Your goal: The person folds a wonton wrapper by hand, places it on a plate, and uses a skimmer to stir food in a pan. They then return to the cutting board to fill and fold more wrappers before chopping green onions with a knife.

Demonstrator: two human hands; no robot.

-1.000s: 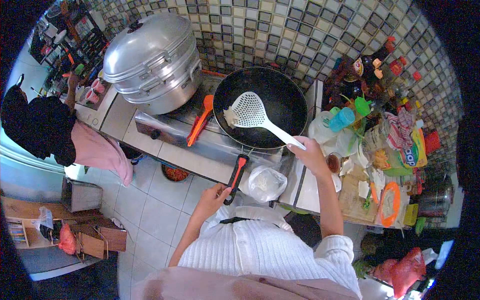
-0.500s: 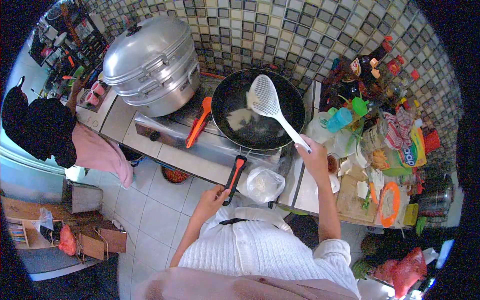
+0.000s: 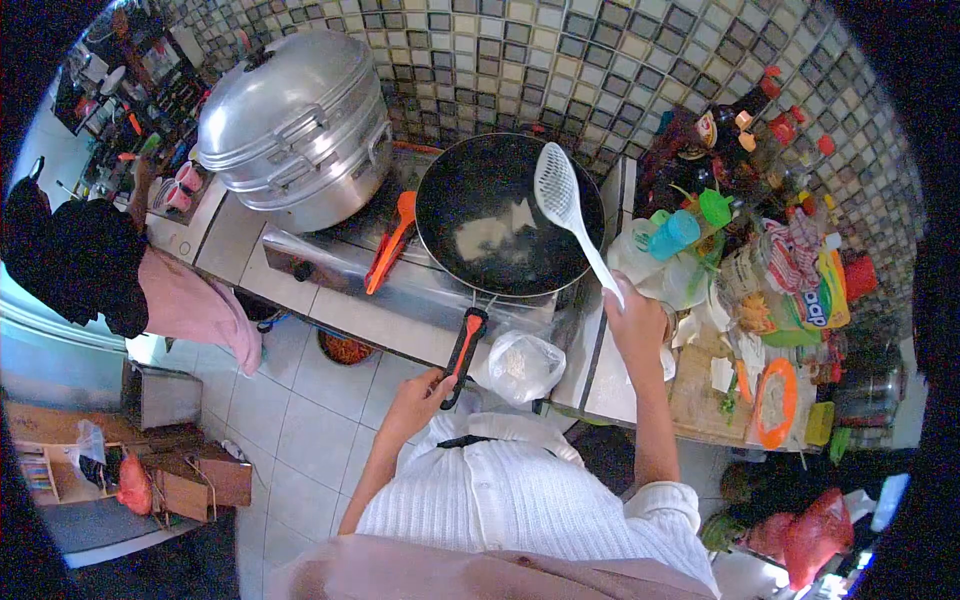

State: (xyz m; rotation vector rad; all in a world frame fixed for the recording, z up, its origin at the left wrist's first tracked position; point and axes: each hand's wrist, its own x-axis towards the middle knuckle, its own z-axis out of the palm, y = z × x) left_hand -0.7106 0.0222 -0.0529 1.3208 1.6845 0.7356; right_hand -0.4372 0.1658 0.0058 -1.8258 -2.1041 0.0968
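Note:
A dark wok sits on the stove, with pale flat pieces of food in it. My left hand is closed round the end of the wok's black and red handle. In my right hand is the handle of a white slotted spoon; its perforated head is over the right part of the wok, apart from the food pieces. An orange-handled utensil lies on the stove left of the wok. Below the wok stands a clear plastic bag with white contents.
A large metal steamer stands at the left of the stove. Bottles, a blue cup, a cutting board and an orange-rimmed item crowd the right. Another person is at the far left.
My right hand has shifted the slotted spoon to the right, away from the food pieces, and its head looks more edge-on. My left hand stays on the handle.

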